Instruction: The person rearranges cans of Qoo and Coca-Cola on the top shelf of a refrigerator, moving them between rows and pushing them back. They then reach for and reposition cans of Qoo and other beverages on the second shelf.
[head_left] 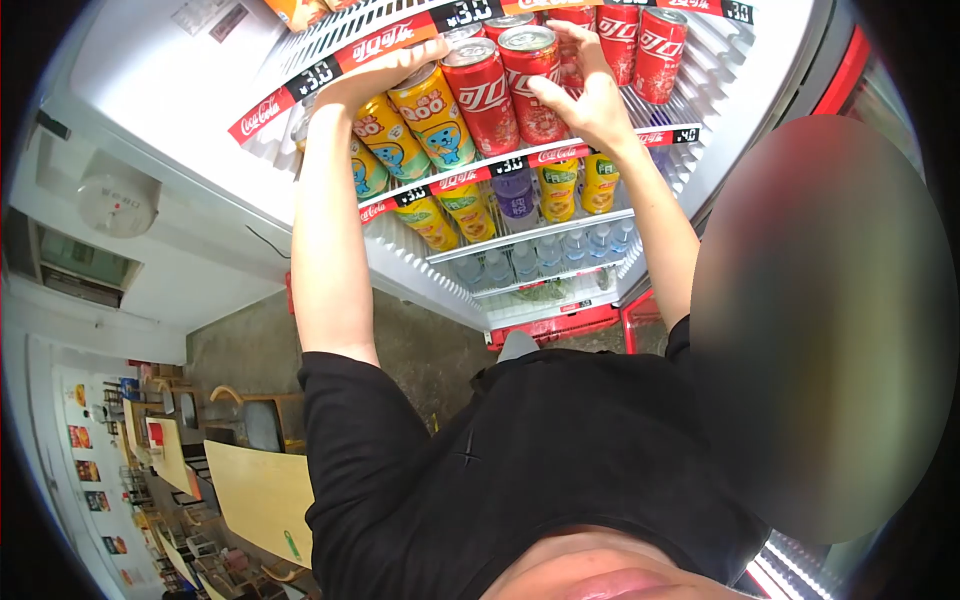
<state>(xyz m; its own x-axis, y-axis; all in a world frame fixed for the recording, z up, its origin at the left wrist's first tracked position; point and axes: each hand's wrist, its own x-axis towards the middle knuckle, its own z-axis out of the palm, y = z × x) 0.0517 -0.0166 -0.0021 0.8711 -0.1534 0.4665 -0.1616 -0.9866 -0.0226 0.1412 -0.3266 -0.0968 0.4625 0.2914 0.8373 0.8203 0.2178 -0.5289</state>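
Observation:
My left hand (392, 72) reaches over the tops of yellow Qoo cans (436, 115), its fingers stretched toward the red Coca-Cola can (481, 95) at the front of the shelf. Whether its fingertips touch that can is hard to tell. On the other side, my right hand (597, 105) has its thumb and fingers spread beside a second red Coca-Cola can (533, 80). The thumb lies across that can's front, while the fingers extend toward the cans behind. Both cans stand upright on the shelf, side by side.
More red cans (660, 55) stand right of my hand. A price rail (395, 45) edges the shelf above. Lower shelves hold yellow bottles (465, 212), a purple-labelled bottle (515, 195) and water bottles (548, 250). Wooden tables (260, 490) and chairs stand at left.

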